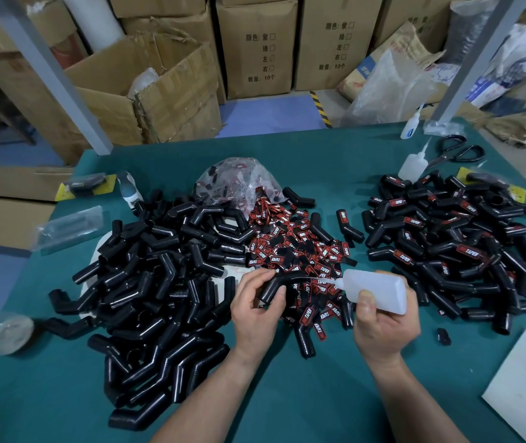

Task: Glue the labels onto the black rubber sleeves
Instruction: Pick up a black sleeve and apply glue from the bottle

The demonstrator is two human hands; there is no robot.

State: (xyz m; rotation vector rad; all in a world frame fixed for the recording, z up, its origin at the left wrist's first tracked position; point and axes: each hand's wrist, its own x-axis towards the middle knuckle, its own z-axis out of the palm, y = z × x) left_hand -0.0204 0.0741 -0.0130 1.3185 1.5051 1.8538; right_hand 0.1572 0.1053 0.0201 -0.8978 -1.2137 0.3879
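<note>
one sleeve (pixel 274 287) clamped in my left hand (pixel 257 310) over the label pile (pixel 300 241), toward the table (pixel 319 161) front edge. right hand (pixel 383 327) wrapped round glue bottle (pixel 373 290), nozzle at sleeve. thin bead, no flooding.

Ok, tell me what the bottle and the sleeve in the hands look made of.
Bottle in the right hand: translucent milky plastic, matte, probably a soft squeeze kind; light shows through its walls.
Sleeve in the left hand: black rubber by the look, smooth, slightly glossy, with a highlight along its bend.
</note>
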